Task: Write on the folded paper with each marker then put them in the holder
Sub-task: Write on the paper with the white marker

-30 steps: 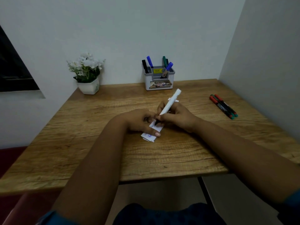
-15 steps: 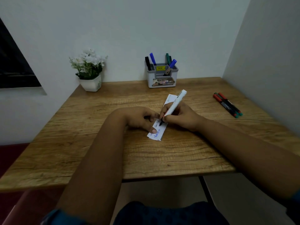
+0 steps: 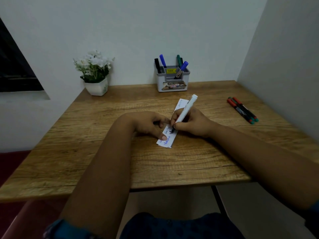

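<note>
the right hand [image 3: 193, 122] grips a white marker [image 3: 186, 109] in a writing hold, its black tip touching the folded paper [image 3: 168, 135], which lies on the wooden desk [image 3: 103, 152] with blue and dark writing on it. the left hand [image 3: 148, 125] lies on the strip's left side, thumb pressing the near end, fingers loosely bent. the holder [image 3: 172, 80] stands by the wall with several markers inside, three more markers [image 3: 242, 110] lie at right, and a potted white flower [image 3: 95, 73] sits at left.

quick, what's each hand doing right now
Left hand: open, its fingers press the folded paper flat on the desk.
Right hand: closed in a grip on the white marker, tip on the paper.
</note>
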